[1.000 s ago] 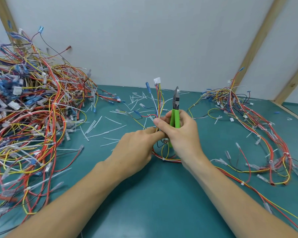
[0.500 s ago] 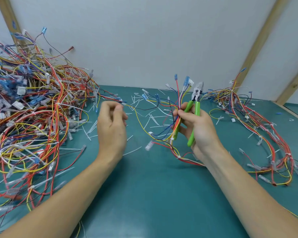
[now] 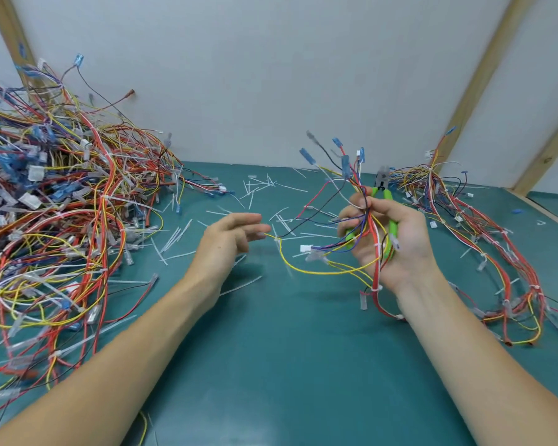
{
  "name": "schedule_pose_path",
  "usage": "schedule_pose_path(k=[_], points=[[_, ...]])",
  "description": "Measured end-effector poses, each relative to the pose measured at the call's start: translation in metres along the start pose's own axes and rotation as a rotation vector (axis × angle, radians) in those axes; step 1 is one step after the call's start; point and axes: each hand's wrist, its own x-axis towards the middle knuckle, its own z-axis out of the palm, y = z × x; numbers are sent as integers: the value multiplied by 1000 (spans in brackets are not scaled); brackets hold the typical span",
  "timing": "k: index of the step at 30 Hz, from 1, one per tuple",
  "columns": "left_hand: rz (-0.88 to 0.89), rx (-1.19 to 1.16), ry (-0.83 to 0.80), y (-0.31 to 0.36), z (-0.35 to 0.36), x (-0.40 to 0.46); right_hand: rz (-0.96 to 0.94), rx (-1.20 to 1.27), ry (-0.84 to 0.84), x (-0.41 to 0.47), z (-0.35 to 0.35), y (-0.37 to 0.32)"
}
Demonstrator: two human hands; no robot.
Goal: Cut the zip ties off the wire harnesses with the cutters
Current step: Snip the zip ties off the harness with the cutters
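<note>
Green-handled cutters (image 3: 385, 201) and a loose wire harness (image 3: 364, 226) sit together in the right hand (image 3: 390, 243), whose fingers curl round both, above the teal table (image 3: 287, 349). Left of the harness, the left hand (image 3: 231, 236) hovers with relaxed fingers, holding nothing.

Both forearms are bare from the bottom edge of the view up to the wrists, with no sleeve, cuff, watch or band showing on either. The left hand (image 3: 231, 238) and the right hand (image 3: 397, 243) wear no gloves or rings, and the fingernails look short and unpainted.
</note>
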Motion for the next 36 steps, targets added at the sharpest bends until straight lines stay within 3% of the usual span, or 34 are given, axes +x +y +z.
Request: schedule_pose_path(k=[4, 6, 8, 12, 16, 21, 24, 26, 29, 32, 36], points=[[255, 590, -69, -11, 6, -8, -19, 48, 40, 4, -6, -4], [293, 671, -51, -12, 6, -10, -55, 47, 91, 7, -9, -6], [324, 651, -9, -10, 3, -9, -117, 34, 195, 10, -12, -8], [299, 295, -29, -4, 1, -7, -198, -1, 429, 13, -20, -13], [325, 181, -56, -3, 2, -6, -221, -315, 628, 16, -27, -10], [215, 130, -48, -5, 2, -3, -226, -675, 675, 19, -30, -2], [213, 171, 74, -7, 0, 1, -378, -781, 727, 18, -23, 5], [253, 263, 166, -9, -1, 3, -550, -770, 704, 13, -13, 5], [310, 264, 212, -9, -3, 3, -714, -675, 497, 1, 5, 5], [341, 291, 210, -10, -5, 4, -688, -629, 265, -8, 17, 17], [330, 204, 195, -12, -4, 6, -586, -1011, 92, -14, 18, 35]])
